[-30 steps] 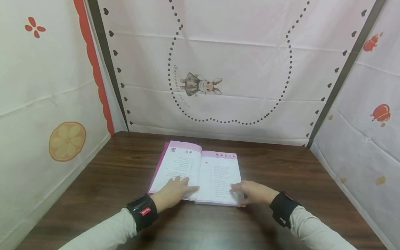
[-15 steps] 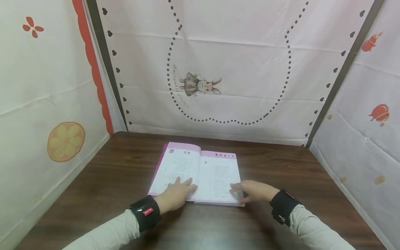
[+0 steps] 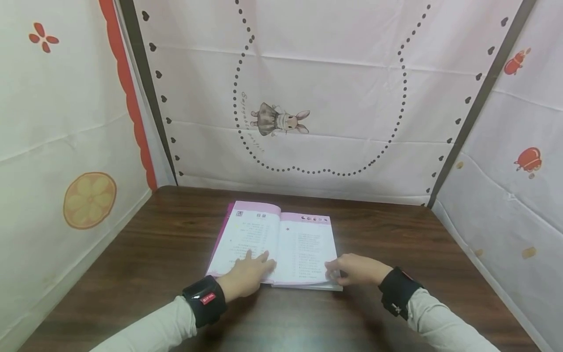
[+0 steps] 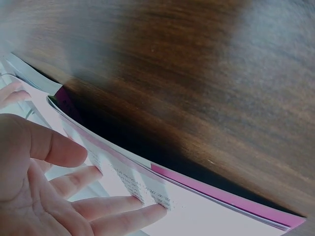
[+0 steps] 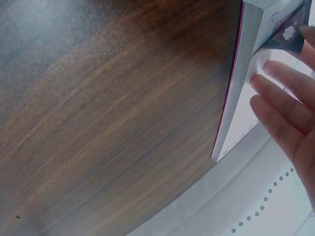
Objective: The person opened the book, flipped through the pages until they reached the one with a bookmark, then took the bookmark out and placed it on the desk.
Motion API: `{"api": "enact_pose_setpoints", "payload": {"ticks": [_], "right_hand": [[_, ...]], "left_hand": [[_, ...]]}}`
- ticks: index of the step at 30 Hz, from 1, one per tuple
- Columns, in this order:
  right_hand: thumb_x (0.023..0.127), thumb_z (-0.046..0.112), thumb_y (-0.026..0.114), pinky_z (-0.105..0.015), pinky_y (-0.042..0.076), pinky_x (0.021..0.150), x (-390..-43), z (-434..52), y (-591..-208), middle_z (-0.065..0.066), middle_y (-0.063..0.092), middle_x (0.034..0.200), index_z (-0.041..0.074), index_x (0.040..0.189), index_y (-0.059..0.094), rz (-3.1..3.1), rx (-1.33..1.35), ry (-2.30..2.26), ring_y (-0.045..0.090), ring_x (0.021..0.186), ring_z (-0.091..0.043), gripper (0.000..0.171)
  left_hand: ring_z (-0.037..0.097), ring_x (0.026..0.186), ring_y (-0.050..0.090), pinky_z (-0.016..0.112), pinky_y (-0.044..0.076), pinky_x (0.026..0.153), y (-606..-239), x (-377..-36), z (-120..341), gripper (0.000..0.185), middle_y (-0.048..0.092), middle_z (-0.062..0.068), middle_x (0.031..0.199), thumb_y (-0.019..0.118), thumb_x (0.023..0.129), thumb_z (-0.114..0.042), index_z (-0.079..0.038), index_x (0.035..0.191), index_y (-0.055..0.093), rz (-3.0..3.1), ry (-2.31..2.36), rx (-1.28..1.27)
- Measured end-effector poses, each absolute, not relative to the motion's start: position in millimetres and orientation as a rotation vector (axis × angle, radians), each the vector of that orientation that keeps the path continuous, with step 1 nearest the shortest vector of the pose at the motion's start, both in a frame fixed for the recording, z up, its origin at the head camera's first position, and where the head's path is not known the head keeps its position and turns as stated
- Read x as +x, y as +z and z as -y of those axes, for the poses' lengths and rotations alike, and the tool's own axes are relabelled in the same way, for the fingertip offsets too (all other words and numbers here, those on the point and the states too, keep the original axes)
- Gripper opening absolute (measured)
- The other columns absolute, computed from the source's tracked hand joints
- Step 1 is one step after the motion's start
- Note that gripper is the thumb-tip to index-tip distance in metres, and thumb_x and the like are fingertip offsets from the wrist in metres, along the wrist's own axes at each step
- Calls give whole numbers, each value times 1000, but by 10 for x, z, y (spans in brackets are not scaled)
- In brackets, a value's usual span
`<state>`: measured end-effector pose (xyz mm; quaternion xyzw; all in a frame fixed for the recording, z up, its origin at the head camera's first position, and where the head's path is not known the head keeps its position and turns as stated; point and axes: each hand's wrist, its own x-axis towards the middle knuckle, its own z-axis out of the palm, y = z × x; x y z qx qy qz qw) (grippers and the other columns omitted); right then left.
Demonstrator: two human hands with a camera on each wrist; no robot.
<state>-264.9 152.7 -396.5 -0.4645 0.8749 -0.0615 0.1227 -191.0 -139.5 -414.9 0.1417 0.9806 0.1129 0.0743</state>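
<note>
An open book (image 3: 305,239) with pink-topped printed pages lies on the table, its magenta cover edge showing at the left. My left hand (image 3: 246,276) rests on the lower part of the left page, fingers spread; the left wrist view shows the fingertips on the print. At the right page's lower outer corner, my right hand (image 3: 358,269) pinches a page (image 5: 268,59) between thumb and fingers. That corner is curled up in the right wrist view, baring a dark printed picture (image 5: 290,33) beneath. The thumb is partly cut off by the frame edge there.
The dark wooden table (image 3: 396,230) surrounds the book. Patterned cloth walls stand at the back (image 3: 334,98), left (image 3: 44,122) and right (image 3: 497,146). Each wrist wears a black band (image 3: 204,300) over a light sleeve (image 3: 149,327).
The right hand's fingers have drawn in at the page corner, which now lifts and bends inward off the pages below. The left hand has shifted slightly toward the near edge of the left page.
</note>
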Motion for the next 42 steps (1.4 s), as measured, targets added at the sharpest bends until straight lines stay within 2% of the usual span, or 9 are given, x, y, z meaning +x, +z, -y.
{"api": "enact_pose_setpoints", "payload": {"ticks": [4, 7, 9, 15, 20, 26, 32, 37, 42], "right_hand": [[82, 4, 66, -21, 53, 73, -2660, -1521, -3983, -4, 72, 102, 11, 100, 72, -2572, -1444, -144, 63, 80, -7, 21], [78, -2, 66, -15, 42, 58, -2680, -1523, -4016, 2, 67, 77, 9, 90, 70, -2591, -1568, -109, 48, 63, -2, 17], [77, -3, 65, -14, 39, 56, -2691, -1530, -4036, 5, 63, 71, 10, 84, 69, -2614, -1620, -84, 44, 60, 0, 15], [82, 5, 66, -19, 49, 64, -2685, -1553, -3993, 6, 66, 74, 13, 86, 70, -2741, -1655, -39, 52, 66, -2, 10], [84, 8, 66, -22, 50, 67, -2673, -1546, -3898, 5, 65, 74, 13, 86, 69, -2813, -1725, 1, 55, 69, -6, 7], [80, 10, 72, -25, 53, 76, -2676, -1526, -3783, 4, 68, 77, 13, 89, 69, -2853, -1869, 118, 61, 77, -9, 10], [78, 6, 73, -26, 51, 76, -2705, -1482, -3683, 5, 65, 73, 13, 82, 65, -2886, -2031, 126, 59, 75, -10, 11], [80, 7, 71, -26, 50, 75, -2712, -1406, -3609, 6, 64, 73, 13, 80, 63, -2895, -2129, 94, 60, 74, -9, 10], [79, 7, 72, -25, 49, 75, -2720, -1355, -3561, 6, 65, 73, 13, 79, 62, -2904, -2192, 72, 59, 73, -10, 12]], "left_hand": [[51, 136, 26, 68, 28, 104, -4148, -1908, 1393, 45, 38, 9, 150, 57, 91, -12, -21, 135, 50, -2930, 367, 413], [51, 136, 25, 68, 27, 104, -4161, -1896, 1394, 46, 36, 9, 151, 56, 91, -12, -20, 136, 50, -2923, 387, 408], [50, 137, 25, 68, 26, 104, -4169, -1889, 1391, 45, 36, 9, 151, 55, 92, -12, -20, 136, 50, -2924, 398, 398], [55, 133, 27, 73, 27, 99, -4206, -1909, 1310, 36, 41, 13, 147, 51, 94, -18, -17, 130, 53, -2988, 389, 360], [57, 132, 27, 74, 26, 98, -4202, -1914, 1236, 42, 43, 14, 146, 51, 93, -25, -16, 134, 51, -3020, 346, 286], [58, 131, 29, 74, 24, 100, -4200, -1940, 1189, 54, 45, 13, 144, 51, 89, -48, -17, 134, 52, -3036, 344, 269], [57, 123, 40, 71, 32, 96, -4160, -1986, 1155, 71, 53, 17, 136, 52, 81, -68, -14, 127, 57, -3073, 327, 279], [52, 116, 48, 67, 38, 92, -4147, -2027, 1129, 77, 57, 20, 129, 57, 75, -71, -12, 125, 59, -3078, 315, 254], [47, 104, 58, 61, 45, 87, -4157, -2047, 1098, 71, 64, 18, 115, 64, 74, -64, -10, 120, 62, -3102, 286, 273]]}}
